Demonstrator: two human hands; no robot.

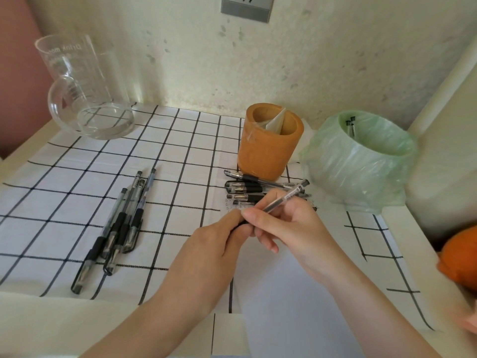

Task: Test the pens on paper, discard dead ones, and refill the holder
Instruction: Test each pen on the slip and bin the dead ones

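Several loose pens (116,223) lay at left on the checked table (64,177), near a glass jug (85,94). Left hand (214,244) gripped the held pen (281,200) at its dark end, which the fingers hid. Right hand (281,228) pinched the barrel, over the paper (284,293). Both hands partly blocked the pen pile (247,187) before the holder (269,143). Pens in the bin (361,161) were barely visible. An orange object (459,257) was cut off at right.

At the frame's centre, the left hand (216,241) grips the black end of a clear-barrelled black pen (287,198) while the right hand (286,228) pinches its barrel. Above them stands an orange-brown cylindrical holder (268,153); right of it, a green plastic-lined bin (361,164).
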